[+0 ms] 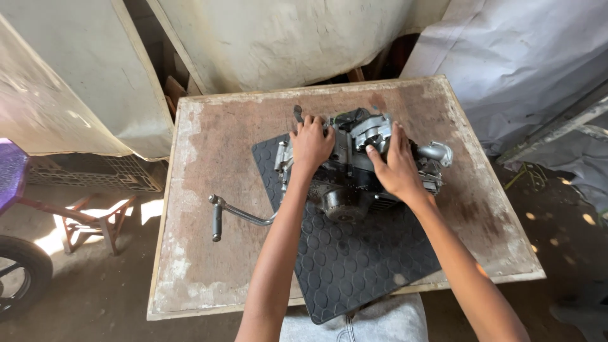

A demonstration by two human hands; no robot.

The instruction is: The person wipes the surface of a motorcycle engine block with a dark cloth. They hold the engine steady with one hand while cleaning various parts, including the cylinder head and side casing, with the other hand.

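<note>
A grey and black small engine (354,171) rests on a black rubber mat (354,259) with a hexagon pattern, on a worn wooden table (209,190). My left hand (310,144) grips the engine's left side, fingers curled over its top edge. On the right upper part, my right hand (396,166) lies flat with fingers spread over the casing. A metal kick lever (234,214) sticks out from the engine's left over the bare tabletop. A silver pipe stub (440,152) projects at the engine's right.
Pale sheets (278,38) hang behind the table. A plastic crate (95,172) and a small wooden stand (95,221) sit on the ground at left, with a wheel (16,275) at the far left. Metal bars (563,126) lean at right.
</note>
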